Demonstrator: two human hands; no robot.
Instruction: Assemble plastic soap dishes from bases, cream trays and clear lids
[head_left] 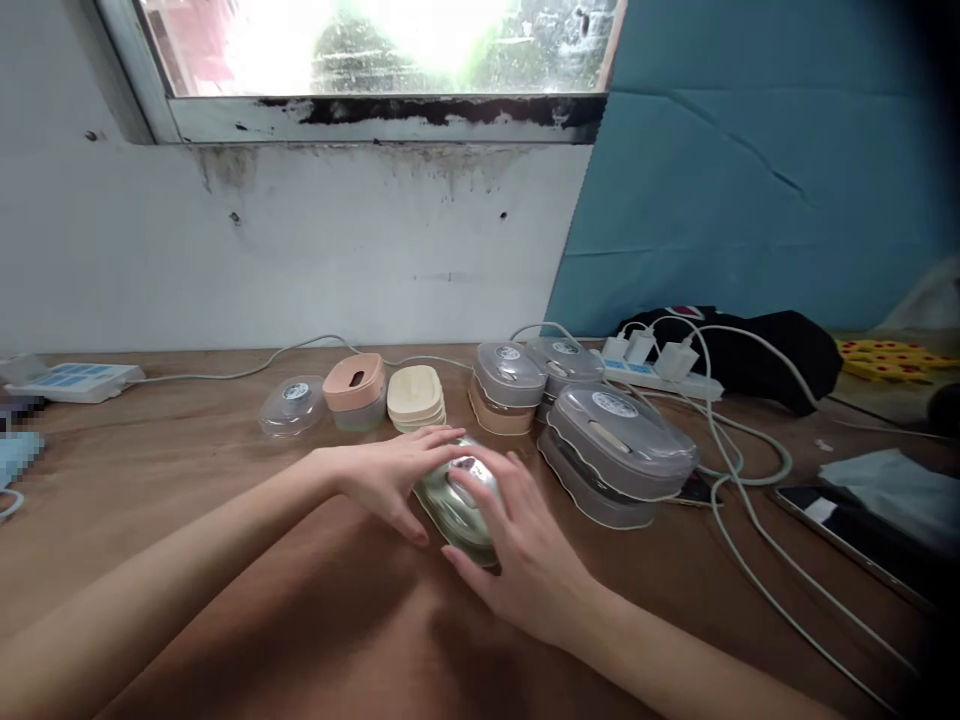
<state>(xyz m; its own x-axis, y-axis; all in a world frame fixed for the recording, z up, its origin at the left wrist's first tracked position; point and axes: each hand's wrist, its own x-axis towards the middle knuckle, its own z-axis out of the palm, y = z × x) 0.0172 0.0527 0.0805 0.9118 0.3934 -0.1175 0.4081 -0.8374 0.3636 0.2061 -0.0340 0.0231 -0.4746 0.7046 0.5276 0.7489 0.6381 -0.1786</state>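
In front of me on the brown table sits a small pale-green container with a shiny clear lid (454, 508) and a round label on top. My left hand (382, 475) reaches over its far left side, fingers stretched across the top and thumb down along the near left side. Around its right side curls my right hand (525, 550), with fingers over the lid and thumb by the near edge. Both hands cover much of it. Just behind stand a stack of cream lids (416, 395) and a peach-lidded box (355, 392).
A loose clear lid (292, 405) lies at the left. To the right stand grey lidded boxes (619, 450) and a peach-based box (506, 385). Farther right are a power strip (660, 375) with chargers, looping white cables (739, 490) and a phone (855, 540).
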